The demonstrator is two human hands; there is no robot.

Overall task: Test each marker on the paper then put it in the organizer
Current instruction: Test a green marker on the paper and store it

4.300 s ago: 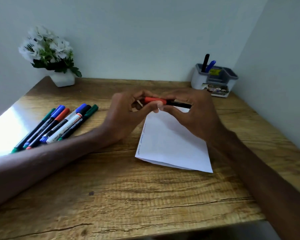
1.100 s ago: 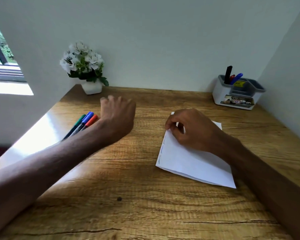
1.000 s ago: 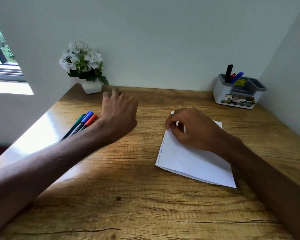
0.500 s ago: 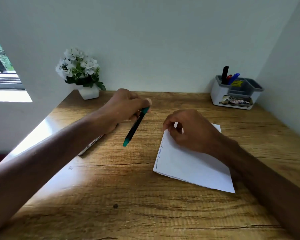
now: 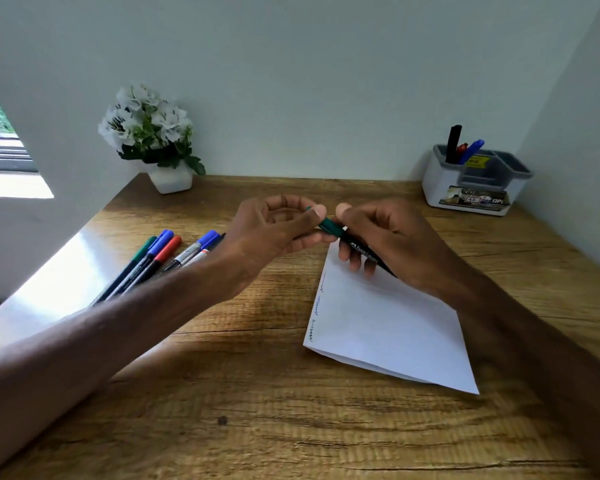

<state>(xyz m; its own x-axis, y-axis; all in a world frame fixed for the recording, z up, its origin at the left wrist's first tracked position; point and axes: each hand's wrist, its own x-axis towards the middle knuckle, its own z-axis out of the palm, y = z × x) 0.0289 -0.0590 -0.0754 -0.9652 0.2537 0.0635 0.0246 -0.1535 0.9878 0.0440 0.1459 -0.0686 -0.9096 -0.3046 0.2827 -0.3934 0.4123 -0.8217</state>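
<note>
Both hands are up over the far end of the paper (image 5: 388, 327), working on one green marker (image 5: 359, 249).

- Left hand (image 5: 274, 230): thumb and fingertips pinch the green cap end. The rest of the hand is loosely curled.
- Right hand (image 5: 388, 237): fingers wrapped round the black barrel, lettering showing. The tail end slants down toward the sheet.
- The cap looks seated. My read is that it is about to be pulled off, so this marker is not yet tested.

Progress, as far as I can see:
- The organizer (image 5: 478, 181) sits in the far right corner of the counter (image 5: 257, 410). It holds three stored markers (image 5: 463, 150), one black, one red and one blue, standing in its left compartment. The other compartments look bare from here.
- A row of short scribbles (image 5: 317, 306) runs down the left edge of the paper. They are too small to count or match to colours.
- The loose markers (image 5: 160, 258) lie in a fan on the left of the counter, well apart from the paper. I make out green, blue and red caps, perhaps five or six in all. The left forearm hides part of them.

Judgement: under halfway. What is left is to uncap, scribble, recap and stow this one, then do the same for the fan.

A flower pot (image 5: 170, 178) stands at the back left, clear of the work.
</note>
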